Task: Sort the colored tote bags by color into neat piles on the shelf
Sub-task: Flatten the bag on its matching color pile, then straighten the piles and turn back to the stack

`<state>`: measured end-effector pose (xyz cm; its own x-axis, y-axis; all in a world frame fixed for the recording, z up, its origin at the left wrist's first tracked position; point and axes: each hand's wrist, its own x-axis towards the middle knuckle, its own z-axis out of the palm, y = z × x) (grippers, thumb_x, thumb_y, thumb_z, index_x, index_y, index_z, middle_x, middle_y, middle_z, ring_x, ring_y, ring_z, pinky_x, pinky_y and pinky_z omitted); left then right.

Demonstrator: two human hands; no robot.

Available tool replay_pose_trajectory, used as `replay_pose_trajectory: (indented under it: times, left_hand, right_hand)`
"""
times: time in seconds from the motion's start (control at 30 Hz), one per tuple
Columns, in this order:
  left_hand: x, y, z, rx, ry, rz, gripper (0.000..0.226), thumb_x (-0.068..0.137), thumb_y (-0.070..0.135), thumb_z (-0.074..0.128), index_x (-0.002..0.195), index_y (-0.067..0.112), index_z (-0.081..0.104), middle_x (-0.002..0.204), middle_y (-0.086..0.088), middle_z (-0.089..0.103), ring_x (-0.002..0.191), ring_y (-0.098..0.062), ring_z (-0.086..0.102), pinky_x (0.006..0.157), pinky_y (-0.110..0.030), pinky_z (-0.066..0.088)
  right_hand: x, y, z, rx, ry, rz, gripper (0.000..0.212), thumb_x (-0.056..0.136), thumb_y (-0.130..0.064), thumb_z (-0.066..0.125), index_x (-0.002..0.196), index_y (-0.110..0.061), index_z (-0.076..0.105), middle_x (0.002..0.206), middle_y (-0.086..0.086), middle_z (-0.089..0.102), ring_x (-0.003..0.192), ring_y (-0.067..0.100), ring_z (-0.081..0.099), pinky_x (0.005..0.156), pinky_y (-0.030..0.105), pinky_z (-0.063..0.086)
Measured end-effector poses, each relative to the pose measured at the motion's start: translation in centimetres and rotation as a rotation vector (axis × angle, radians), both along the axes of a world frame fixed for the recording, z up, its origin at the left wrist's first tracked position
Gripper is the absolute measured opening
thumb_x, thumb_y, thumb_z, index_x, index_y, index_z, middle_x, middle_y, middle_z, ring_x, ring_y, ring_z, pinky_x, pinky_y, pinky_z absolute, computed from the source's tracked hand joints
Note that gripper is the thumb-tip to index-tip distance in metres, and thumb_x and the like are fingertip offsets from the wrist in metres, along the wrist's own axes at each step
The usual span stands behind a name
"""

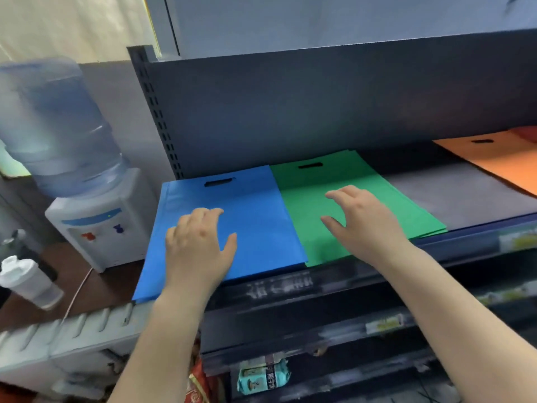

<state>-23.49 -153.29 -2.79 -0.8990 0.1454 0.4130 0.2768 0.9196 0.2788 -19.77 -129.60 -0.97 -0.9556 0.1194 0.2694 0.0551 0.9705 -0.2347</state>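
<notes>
1. Bare forearms reach up from six o'clock, and both hands are over the dark shelf (453, 193).
2. Left hand (200, 242) lies on the blue pile (255, 216) at nine o'clock, fingers loosely bent, thumb spread wide, gripping nothing.
3. Right hand (363, 219) is over the green pile (377, 187) at centre, fingers spread and slightly arched, nothing held; whether the fingertips touch the fabric, I cannot tell.
4. Blue and green piles sit side by side, edges touching, cut-out handles toward the back panel; the blue pile overhangs the shelf's front edge.
5. Further out at two o'clock, well apart, lies an orange pile (499, 161), with a red bag (527, 132) showing behind it.
6. Off at ten o'clock stands a water dispenser (96, 228) with its blue bottle (61, 126); a white flask (26, 282) sits at eight o'clock.
</notes>
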Motion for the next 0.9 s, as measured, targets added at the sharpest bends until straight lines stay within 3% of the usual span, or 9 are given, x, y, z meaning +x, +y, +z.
replay_pose_trajectory:
  times: [0.17, 0.3, 0.4, 0.57, 0.7, 0.9]
  left_hand:
    - [1.5, 8.8, 0.6, -0.146, 0.075, -0.195, 0.043, 0.071, 0.031, 0.064, 0.105, 0.006, 0.067, 0.099, -0.011, 0.068, 0.088, -0.034, 0.064, 0.074, -0.044, 0.049]
    - [4.8, 17.2, 1.2, -0.189, 0.061, -0.299, 0.046, 0.072, 0.028, 0.073, 0.11, 0.002, 0.065, 0.104, -0.016, 0.067, 0.094, -0.036, 0.063, 0.081, -0.047, 0.048]
    - [7.5, 23.8, 1.3, -0.189, 0.078, -0.353, 0.05, 0.07, 0.034, 0.062, 0.108, 0.003, 0.066, 0.104, -0.017, 0.068, 0.094, -0.036, 0.064, 0.083, -0.048, 0.049]
    - [11.9, 34.7, 0.9, -0.214, 0.108, -0.474, 0.056, 0.09, 0.042, 0.052, 0.138, 0.014, 0.045, 0.139, -0.005, 0.048, 0.128, -0.026, 0.042, 0.105, -0.042, 0.031]
    - [14.8, 42.1, 0.8, -0.235, 0.121, -0.62, 0.057, 0.093, 0.046, 0.045, 0.142, 0.019, 0.036, 0.144, 0.001, 0.042, 0.133, -0.021, 0.035, 0.108, -0.038, 0.025]
    - [17.3, 52.6, 0.8, -0.309, 0.14, -0.775, 0.061, 0.093, 0.049, 0.041, 0.146, 0.021, 0.03, 0.15, 0.001, 0.034, 0.137, -0.022, 0.03, 0.113, -0.041, 0.022]
  right_hand:
    - [5.0, 7.4, 2.1, 0.183, -0.047, -0.1, 0.057, 0.096, -0.046, 0.044, 0.145, -0.018, 0.035, 0.145, 0.0, 0.042, 0.132, 0.021, 0.039, 0.101, 0.036, 0.039]
    - [10.3, 14.1, 2.4, 0.228, -0.088, -0.179, 0.059, 0.097, -0.047, 0.041, 0.148, -0.019, 0.03, 0.147, 0.0, 0.039, 0.136, 0.02, 0.035, 0.103, 0.035, 0.037]
    - [14.7, 19.8, 1.9, 0.275, -0.117, -0.249, 0.06, 0.097, -0.048, 0.041, 0.149, -0.019, 0.029, 0.149, 0.001, 0.037, 0.137, 0.02, 0.033, 0.105, 0.035, 0.033]
    - [21.9, 29.2, 1.1, 0.335, -0.175, -0.418, 0.065, 0.096, -0.052, 0.037, 0.151, -0.021, 0.022, 0.156, 0.003, 0.026, 0.144, 0.02, 0.021, 0.113, 0.04, 0.025]
    - [27.2, 34.8, 0.5, 0.315, -0.233, -0.538, 0.064, 0.096, -0.053, 0.034, 0.151, -0.022, 0.021, 0.156, 0.003, 0.024, 0.145, 0.021, 0.017, 0.113, 0.041, 0.022]
    - [32.5, 42.9, 0.1, 0.287, -0.378, -0.688, 0.07, 0.096, -0.059, 0.027, 0.153, -0.024, 0.005, 0.161, 0.002, 0.007, 0.148, 0.023, 0.004, 0.118, 0.046, 0.013]
